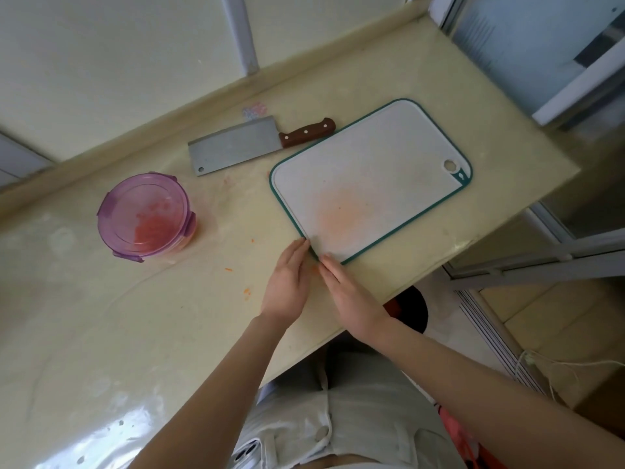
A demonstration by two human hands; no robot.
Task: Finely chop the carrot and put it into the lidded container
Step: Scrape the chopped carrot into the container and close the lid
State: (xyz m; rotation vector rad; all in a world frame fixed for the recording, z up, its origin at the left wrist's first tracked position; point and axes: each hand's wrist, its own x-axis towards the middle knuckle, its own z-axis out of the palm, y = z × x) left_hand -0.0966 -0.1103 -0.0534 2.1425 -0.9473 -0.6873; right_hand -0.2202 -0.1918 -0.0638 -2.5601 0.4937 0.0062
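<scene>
1. Pale cream stone forms the table (101, 316), which is backed by a light wall at 12 o'clock.
2. Both hands are held flat, fingers straight and nothing gripped. The left hand (287, 282) and right hand (351, 296) are laid against the nearest corner of the white plastic cutting board with a teal rim (372, 157).
3. No whole carrot is seen. Finely chopped orange carrot (148, 230) lies inside the round clear container with a purple clip lid (145, 216), and the lid appears to be on.
4. From the hands the container is found at about 10 o'clock, well apart, so the left hand is judged the nearer one.
5. The board's long axis runs from 8 towards 2 o'clock; only an orange stain (341, 214) is left on it.
6. A few stray carrot scraps (228, 269) are scattered on the table at 9 o'clock from the left hand, between it and the container.
7. The steel cleaver with a brown wooden handle (233, 145) is laid flat at 11 o'clock, its handle pointing to 2 o'clock and just beside the board.
8. The task is judged nearly done.
</scene>
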